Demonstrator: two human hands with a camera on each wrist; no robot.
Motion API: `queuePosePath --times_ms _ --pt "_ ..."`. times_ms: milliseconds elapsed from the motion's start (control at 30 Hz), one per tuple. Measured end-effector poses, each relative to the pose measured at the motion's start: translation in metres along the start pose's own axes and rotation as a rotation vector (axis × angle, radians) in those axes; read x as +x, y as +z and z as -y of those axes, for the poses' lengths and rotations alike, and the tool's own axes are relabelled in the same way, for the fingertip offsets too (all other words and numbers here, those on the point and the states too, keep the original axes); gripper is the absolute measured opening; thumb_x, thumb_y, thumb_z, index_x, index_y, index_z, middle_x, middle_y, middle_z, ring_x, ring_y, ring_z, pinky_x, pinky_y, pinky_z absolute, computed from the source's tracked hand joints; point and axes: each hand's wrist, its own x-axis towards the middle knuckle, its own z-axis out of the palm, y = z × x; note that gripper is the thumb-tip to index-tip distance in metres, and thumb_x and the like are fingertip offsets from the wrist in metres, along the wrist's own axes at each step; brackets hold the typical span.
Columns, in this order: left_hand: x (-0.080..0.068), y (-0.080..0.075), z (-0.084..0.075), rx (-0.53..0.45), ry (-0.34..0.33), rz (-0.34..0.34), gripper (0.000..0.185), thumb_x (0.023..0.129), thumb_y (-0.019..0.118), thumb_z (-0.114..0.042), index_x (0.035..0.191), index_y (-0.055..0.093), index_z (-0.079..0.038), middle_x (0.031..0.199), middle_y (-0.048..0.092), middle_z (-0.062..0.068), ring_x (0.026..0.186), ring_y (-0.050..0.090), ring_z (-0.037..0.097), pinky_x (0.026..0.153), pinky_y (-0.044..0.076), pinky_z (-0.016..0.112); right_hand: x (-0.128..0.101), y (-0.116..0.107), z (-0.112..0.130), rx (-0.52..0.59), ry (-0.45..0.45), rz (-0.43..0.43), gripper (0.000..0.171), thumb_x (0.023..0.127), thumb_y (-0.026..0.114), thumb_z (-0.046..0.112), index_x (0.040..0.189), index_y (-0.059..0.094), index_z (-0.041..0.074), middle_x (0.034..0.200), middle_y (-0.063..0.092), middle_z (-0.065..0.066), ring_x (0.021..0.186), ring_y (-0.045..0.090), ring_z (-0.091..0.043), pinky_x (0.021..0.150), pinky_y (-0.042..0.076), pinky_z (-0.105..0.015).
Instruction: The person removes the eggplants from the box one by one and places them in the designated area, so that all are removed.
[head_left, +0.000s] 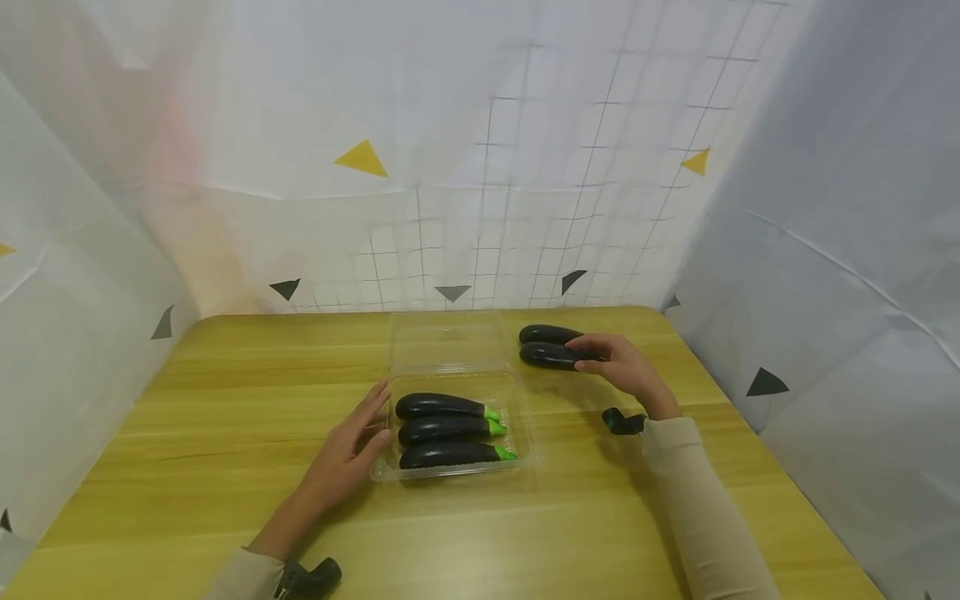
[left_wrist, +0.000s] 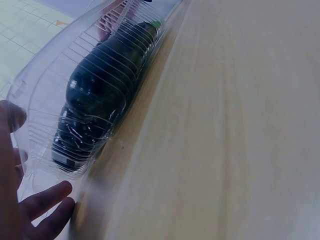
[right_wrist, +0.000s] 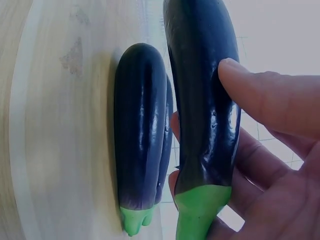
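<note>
Head view: a wooden worktop (head_left: 225, 467) carries a clear plastic clamshell tray (head_left: 525, 433) with its lid (head_left: 447, 342) laid open toward the far edge. Three dark eggplants (head_left: 442, 431) with green stem ends lie side by side in the tray, stems pointing right. The left hand (head_left: 347, 454) rests flat against the tray's left wall, fingers (left_wrist: 47, 200) straight and holding nothing; the left wrist view shows the ribbed tray wall just beside those fingers. To the right of the lid, two further eggplants lie on the worktop. The right hand (head_left: 626, 367) grips the nearer eggplant (head_left: 550, 356), thumb and fingers (right_wrist: 260, 100) curled round its stem end. The farther eggplant (head_left: 547, 334) lies just beside it, untouched, parallel in the right wrist view.
</note>
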Motion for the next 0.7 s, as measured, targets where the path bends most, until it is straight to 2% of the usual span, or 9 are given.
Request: queuePosePath --times_ms 333,567,700 --pt "0.002 -0.002 0.000 -0.014 0.008 0.002 0.062 0.107 0.058 -0.008 0.164 0.035 -0.015 0.169 0.028 0.010 0.127 0.061 0.033 0.102 0.052 0.052 0.000 -0.003 -0.013 -0.029 0.009 -0.014 0.037 0.099 0.073 0.007 0.134 0.067 -0.002 0.135 0.064 -0.023 0.125 0.059 -0.041 0.102 0.049 -0.057" --pt "0.001 -0.001 0.001 -0.021 0.009 -0.001 0.063 0.106 0.059 -0.006 0.164 0.035 -0.015 0.168 0.028 0.013 0.127 0.061 0.033 0.101 0.052 0.052 0.003 -0.003 -0.021 -0.007 0.008 -0.011 0.037 0.098 0.073 0.007 0.134 0.067 -0.003 0.135 0.064 -0.023 0.126 0.058 -0.041 0.104 0.047 -0.057" --pt "0.001 -0.001 -0.001 -0.024 0.005 0.002 0.063 0.106 0.060 -0.007 0.163 0.036 -0.015 0.168 0.028 0.012 0.127 0.061 0.033 0.102 0.052 0.053 0.003 -0.003 -0.023 -0.037 0.013 -0.016 0.037 0.099 0.073 0.008 0.134 0.067 -0.002 0.136 0.063 -0.023 0.127 0.058 -0.041 0.104 0.048 -0.057"
